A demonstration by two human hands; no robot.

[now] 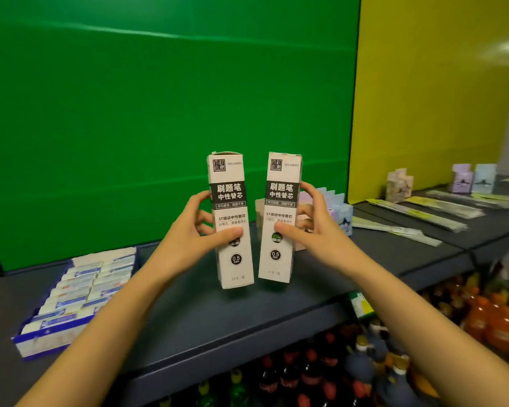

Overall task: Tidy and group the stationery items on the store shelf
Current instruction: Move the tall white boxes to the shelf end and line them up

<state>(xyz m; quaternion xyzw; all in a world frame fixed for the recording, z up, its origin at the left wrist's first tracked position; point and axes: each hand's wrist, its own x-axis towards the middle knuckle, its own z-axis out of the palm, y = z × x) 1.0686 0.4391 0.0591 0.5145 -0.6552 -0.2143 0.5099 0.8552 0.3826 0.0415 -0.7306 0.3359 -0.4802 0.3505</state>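
Two tall white refill boxes with black labels are held upright side by side above the dark shelf (206, 312). My left hand (193, 230) grips the left refill box (232, 259) around its middle, thumb on the front. My right hand (312, 227) holds the right refill box (278, 259) the same way. The two boxes are a small gap apart, tilted slightly away from each other at the bottom. Their lower ends hang just above the shelf surface.
A blue tray of white erasers (77, 292) lies on the shelf at left. Pastel boxes (340, 212) stand behind my right hand, more pastel boxes (470, 179) at far right. Long packaged strips (409, 212) lie across the right shelf. Drink bottles (335, 371) fill the level below.
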